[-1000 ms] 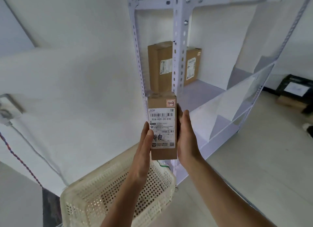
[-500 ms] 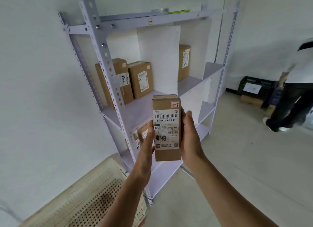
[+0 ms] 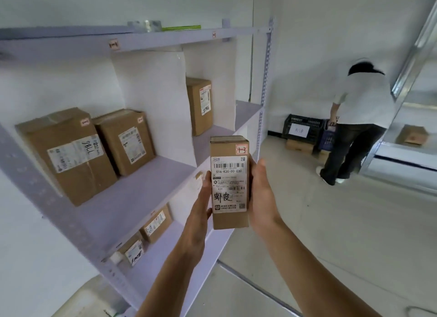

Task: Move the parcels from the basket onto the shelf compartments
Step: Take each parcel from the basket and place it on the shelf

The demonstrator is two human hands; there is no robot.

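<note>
Head camera, looking down along the shelf unit (image 3: 146,174). I see both hands raised in front of its near edge.

Held parcel (image 3: 229,182): a narrow brown carton, upright, label side toward the camera. The label reads 516-K20-00-030, with handwritten characters lower down and a small red-framed tag at the top right corner. It sits between the two hands, clear of every shelf board.

Left hand (image 3: 201,212): pressed flat against the carton's left side, fingers pointing up, thumb tucked near the lower left edge. Right hand (image 3: 262,196): mirrored on the right side, palm against the carton, fingers up along its edge. Grip state: both hands closed onto the carton from opposite sides, clamping it; the carton's top stands above the fingertips and its bottom edge reaches below the palms.

Middle shelf, left compartment: two brown cartons side by side, the larger left carton (image 3: 68,156) marked in black pen, the right carton (image 3: 127,141) just beside it. Beyond the white divider panel (image 3: 156,104), a tall carton (image 3: 199,105) stands alone in the right compartment.

Lower shelf: two smaller parcels (image 3: 156,223), partly hidden by the board above.

Basket (image 3: 85,300): only a pale rim at the bottom left; I cannot tell its contents.

Background right: a second person (image 3: 354,120) bends toward a black crate (image 3: 300,127) on the floor.
</note>
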